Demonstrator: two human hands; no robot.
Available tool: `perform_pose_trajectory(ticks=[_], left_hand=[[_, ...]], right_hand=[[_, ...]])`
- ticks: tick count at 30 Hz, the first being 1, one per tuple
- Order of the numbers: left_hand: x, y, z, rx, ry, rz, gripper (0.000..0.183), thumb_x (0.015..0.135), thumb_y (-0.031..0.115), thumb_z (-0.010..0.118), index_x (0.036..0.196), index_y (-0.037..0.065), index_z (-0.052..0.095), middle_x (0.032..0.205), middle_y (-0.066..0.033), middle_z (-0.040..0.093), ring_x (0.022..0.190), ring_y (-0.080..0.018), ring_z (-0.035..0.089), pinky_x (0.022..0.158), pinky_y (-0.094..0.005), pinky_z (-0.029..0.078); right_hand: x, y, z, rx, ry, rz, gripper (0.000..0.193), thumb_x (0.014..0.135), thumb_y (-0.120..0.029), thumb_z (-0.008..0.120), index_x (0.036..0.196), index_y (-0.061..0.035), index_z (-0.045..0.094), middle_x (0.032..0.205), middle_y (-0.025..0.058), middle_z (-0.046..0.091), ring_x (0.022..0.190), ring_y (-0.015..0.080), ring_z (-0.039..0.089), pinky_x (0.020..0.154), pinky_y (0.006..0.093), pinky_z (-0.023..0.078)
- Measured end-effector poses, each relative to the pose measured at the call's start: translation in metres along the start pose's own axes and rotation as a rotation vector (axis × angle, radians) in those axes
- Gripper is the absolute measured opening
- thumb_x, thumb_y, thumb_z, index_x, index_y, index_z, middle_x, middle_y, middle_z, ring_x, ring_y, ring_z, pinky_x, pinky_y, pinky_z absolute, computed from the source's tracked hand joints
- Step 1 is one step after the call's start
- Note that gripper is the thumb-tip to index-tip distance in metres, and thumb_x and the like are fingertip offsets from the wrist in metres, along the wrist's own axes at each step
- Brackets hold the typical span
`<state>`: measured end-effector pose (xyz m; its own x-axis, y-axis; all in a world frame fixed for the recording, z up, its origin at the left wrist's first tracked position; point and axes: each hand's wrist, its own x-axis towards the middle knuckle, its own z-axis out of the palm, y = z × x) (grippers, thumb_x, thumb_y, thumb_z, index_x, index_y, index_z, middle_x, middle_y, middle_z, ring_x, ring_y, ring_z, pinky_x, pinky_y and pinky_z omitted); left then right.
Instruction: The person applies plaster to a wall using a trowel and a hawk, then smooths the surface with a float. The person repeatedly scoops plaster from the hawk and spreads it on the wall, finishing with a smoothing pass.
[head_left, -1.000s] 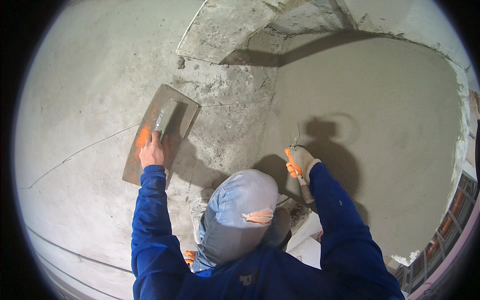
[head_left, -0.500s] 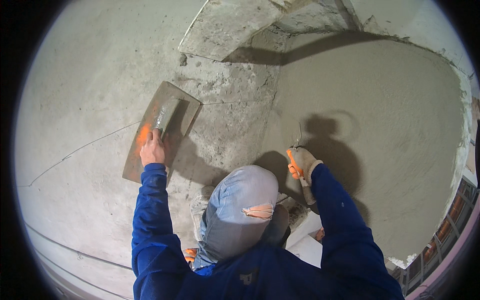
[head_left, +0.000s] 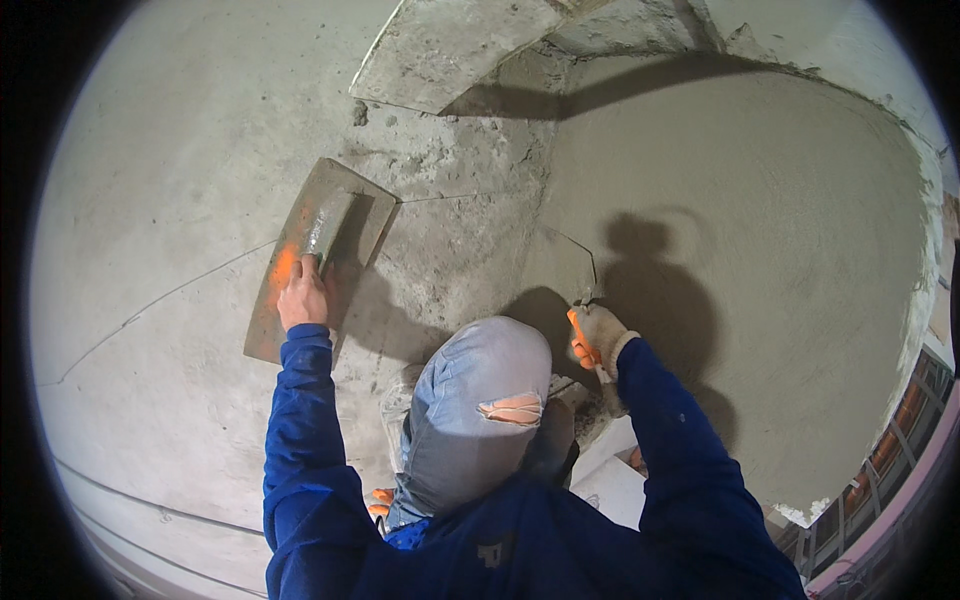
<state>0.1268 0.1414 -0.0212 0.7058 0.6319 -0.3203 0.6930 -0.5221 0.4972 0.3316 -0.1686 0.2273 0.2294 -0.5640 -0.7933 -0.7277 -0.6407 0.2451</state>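
A large rectangular plastering float [head_left: 372, 205] with a raised handle and an orange patch lies at the left over the grey floor. My bare left hand [head_left: 303, 297] is at the near end of its handle, fingers closed there; part of the grip is hidden. My right hand [head_left: 597, 338], in a pale glove with orange on it, is closed around the handle of a pointed trowel [head_left: 570, 262]. Its mortar-grey blade almost blends into the smooth wet mortar [head_left: 800, 250] on the right. Whether the blade touches the mortar, I cannot tell.
A thick concrete slab edge [head_left: 450, 60] juts in at the top. Rough, crumbly concrete [head_left: 450, 240] lies between float and mortar. My bent knee [head_left: 480, 410] in torn jeans is at the centre. A metal-framed opening [head_left: 900, 430] is at lower right.
The trowel blade has turned, so more of its outline shows now. My right hand has shifted slightly left. My left hand and the float have barely moved.
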Motion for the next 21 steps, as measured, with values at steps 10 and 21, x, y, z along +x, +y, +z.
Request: perform_pose_trajectory(ticks=[10,21], left_hand=[[0.001,0.001,0.000,-0.017,-0.010,0.006,0.025,0.090,0.035,0.058,0.104,0.014,0.057,0.094,-0.0139,0.064,0.077,-0.0401,0.066,0.063,-0.0499,0.053],[0.002,0.005,-0.005,0.009,-0.036,-0.017,0.027,0.089,0.036,0.059,0.104,0.014,0.057,0.095,-0.0141,0.064,0.077,-0.0405,0.066,0.064,-0.0497,0.053]], right_hand=[[0.012,-0.006,0.000,-0.024,0.034,-0.024,0.033,0.094,-0.040,0.049,0.076,-0.0119,0.048,0.059,0.0052,0.046,0.046,0.0192,0.045,0.039,0.0365,0.035],[0.024,-0.019,-0.012,0.043,0.001,-0.062,0.035,0.094,-0.045,0.049,0.092,-0.0104,0.051,0.069,0.0069,0.050,0.050,0.0185,0.047,0.042,0.0365,0.040]])
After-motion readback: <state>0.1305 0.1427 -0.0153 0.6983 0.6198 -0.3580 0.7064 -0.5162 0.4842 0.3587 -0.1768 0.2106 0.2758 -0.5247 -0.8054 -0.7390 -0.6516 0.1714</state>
